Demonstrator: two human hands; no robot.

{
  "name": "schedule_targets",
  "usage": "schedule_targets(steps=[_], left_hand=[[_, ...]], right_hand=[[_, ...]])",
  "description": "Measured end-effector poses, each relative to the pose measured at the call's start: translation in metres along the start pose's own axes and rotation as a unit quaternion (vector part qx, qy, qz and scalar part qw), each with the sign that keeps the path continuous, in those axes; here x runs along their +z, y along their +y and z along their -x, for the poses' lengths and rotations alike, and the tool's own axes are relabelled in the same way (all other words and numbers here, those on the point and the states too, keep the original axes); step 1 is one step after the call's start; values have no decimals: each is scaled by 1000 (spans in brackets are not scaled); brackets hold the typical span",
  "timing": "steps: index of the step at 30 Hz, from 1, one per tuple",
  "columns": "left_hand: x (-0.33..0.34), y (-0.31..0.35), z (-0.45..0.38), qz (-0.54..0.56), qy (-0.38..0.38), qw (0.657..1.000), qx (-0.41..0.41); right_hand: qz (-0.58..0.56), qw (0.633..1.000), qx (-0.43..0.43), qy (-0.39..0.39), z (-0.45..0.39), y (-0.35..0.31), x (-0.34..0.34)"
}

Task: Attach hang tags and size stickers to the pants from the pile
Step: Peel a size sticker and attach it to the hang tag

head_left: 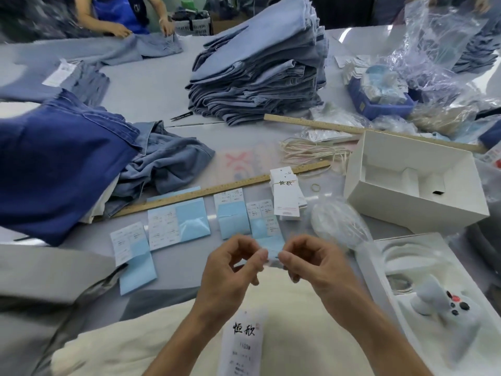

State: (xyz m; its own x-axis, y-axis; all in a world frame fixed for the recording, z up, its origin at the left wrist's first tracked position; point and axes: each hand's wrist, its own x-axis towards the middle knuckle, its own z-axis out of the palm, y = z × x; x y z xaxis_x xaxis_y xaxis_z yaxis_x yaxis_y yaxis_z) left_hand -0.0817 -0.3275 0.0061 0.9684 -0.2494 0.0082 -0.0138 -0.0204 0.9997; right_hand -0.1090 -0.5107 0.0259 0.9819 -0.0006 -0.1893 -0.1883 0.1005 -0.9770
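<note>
Stretching across the grey worktable [162, 85], a tall stack of folded light-blue jeans [257, 85] stands well beyond the wooden ruler [217, 189]. Right of the ruler, an open white box [417, 183] holds only white dividers; nearer, a white tray [406, 267] carries a game controller [447, 308]. Cream pants [189, 329] lie nearest, bearing a hang tag [242, 346] with two brushed black characters. Just before the ruler sit blue sticker sheets [179, 223], print too small to read. Left hand [230, 270] and right hand [314, 264] pinch a blurred sticker strip [271, 248].
</note>
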Motion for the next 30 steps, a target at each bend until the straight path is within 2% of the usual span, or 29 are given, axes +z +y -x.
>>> schedule_targets(steps=[2,4,6,8,13,17,30], left_hand=[[-17,0,18,0,8,1000,-1],[-29,-3,37,-12,-4,1000,-3],[-40,-9,54,-16,-22,1000,-7],[-51,-14,68,5,-46,999,-21],[-78,-22,88,29,-111,991,-64],[-89,-36,100,-169,-159,973,-7],[-115,-53,108,-205,-131,970,-22]], right_hand=[[46,998,19,-28,14,5,12],[144,988,23,-50,28,11,24],[275,960,-4,-49,42,20,35],[336,941,-34,-36,54,24,47],[233,972,-6,13,73,28,63],[183,983,12,12,85,36,77],[187,978,-9,90,95,43,44]])
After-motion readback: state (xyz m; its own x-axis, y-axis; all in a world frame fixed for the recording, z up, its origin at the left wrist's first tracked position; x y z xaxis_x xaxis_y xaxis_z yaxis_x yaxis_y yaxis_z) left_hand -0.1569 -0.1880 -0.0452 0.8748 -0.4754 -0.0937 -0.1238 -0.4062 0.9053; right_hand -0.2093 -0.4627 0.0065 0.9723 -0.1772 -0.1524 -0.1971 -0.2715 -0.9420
